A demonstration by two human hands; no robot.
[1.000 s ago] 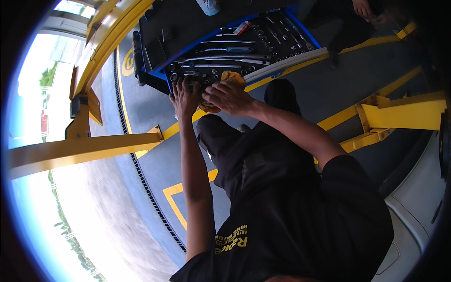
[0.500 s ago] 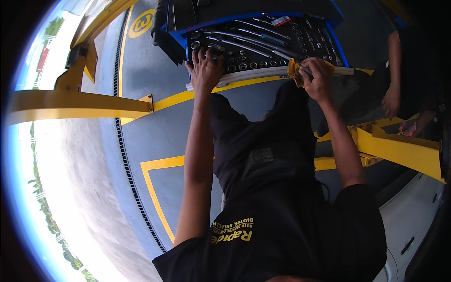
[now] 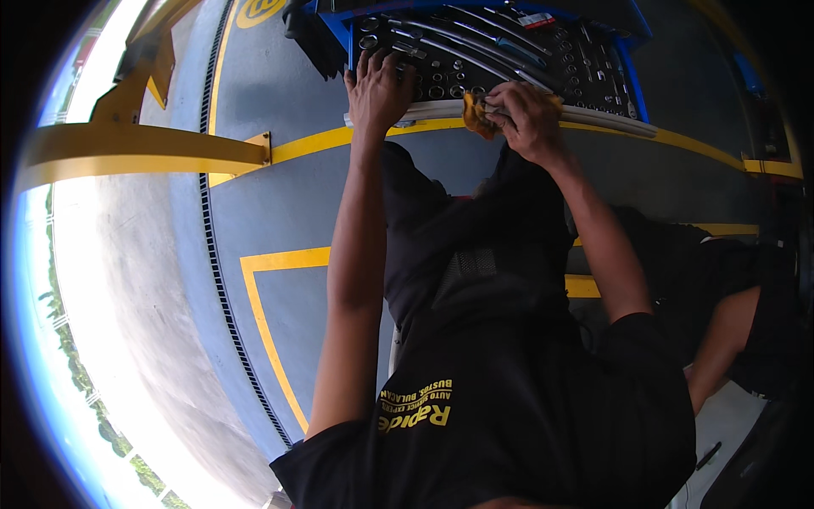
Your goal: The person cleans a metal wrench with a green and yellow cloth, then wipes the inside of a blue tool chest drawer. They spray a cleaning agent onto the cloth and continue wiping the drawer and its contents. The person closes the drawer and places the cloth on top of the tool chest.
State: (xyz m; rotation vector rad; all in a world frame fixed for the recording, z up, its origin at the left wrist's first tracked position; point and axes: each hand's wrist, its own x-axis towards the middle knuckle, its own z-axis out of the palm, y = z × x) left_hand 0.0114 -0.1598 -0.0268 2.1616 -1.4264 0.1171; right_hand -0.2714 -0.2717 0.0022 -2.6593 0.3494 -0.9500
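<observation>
An open blue tool drawer (image 3: 641, 89) lies at the top, its black insert holding several sockets (image 3: 458, 91) and long-handled wrenches or ratchets (image 3: 475, 53). My left hand (image 3: 379, 92) rests over the drawer's front left corner, fingers stretched out onto the insert; what lies under the fingers is hidden. My right hand (image 3: 527, 123) is closed round a bunched orange-yellow cloth (image 3: 481, 117) at the drawer's silver front edge (image 3: 606, 121). Something small and grey shows between thumb and cloth, too small to name.
A yellow steel beam (image 3: 153, 146) reaches in from the left. A floor drain grate (image 3: 218, 254) runs alongside yellow floor lines (image 3: 264, 339). At the right a co-worker's arm (image 3: 727, 335) is close by, above a pale car panel (image 3: 731, 420).
My right hand has moved left along the drawer edge with the cloth. My left hand stays at the front left corner. The co-worker has shifted nearer to me at the right.
</observation>
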